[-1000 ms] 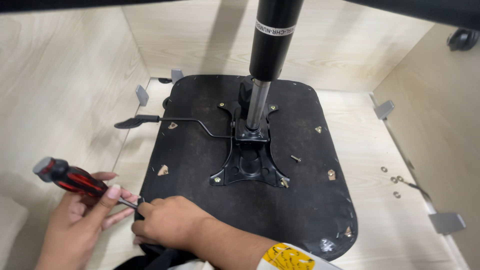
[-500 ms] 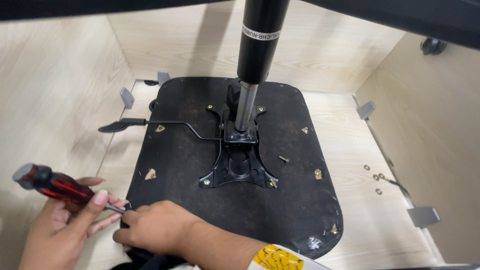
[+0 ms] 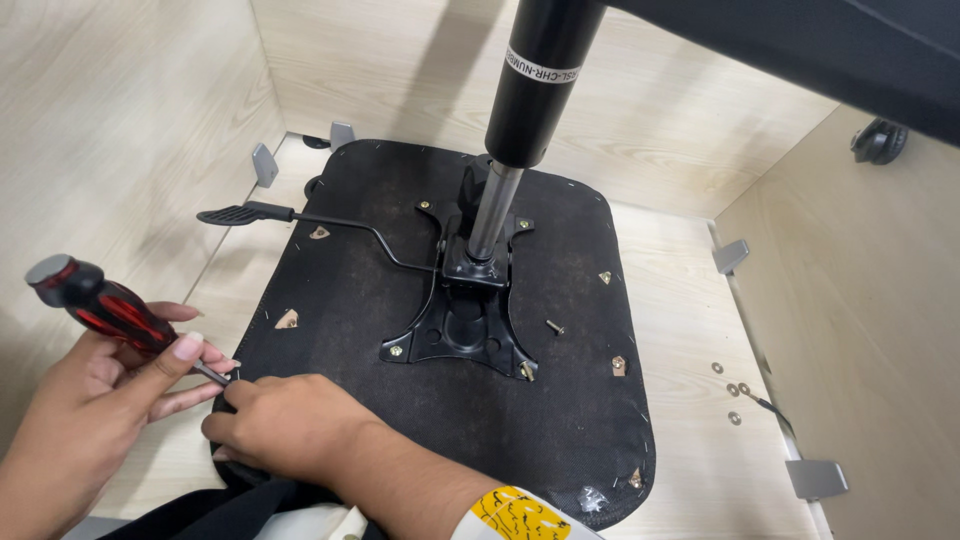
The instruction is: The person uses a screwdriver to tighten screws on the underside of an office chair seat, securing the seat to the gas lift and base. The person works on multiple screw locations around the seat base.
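Where it lies upside down on the pale wooden surface (image 3: 700, 300), the black chair seat (image 3: 400, 330) shows a fabric underside, a bolted metal plate (image 3: 460, 330), a black gas cylinder (image 3: 535, 90) and a side lever (image 3: 245, 213). The left hand (image 3: 90, 400) is closed around a red-and-black screwdriver (image 3: 100, 305), tip at the seat's near-left edge. The right hand (image 3: 285, 425) rests curled there, covering the tip; whether it holds anything cannot be told. A loose screw (image 3: 554, 326) lies on the seat.
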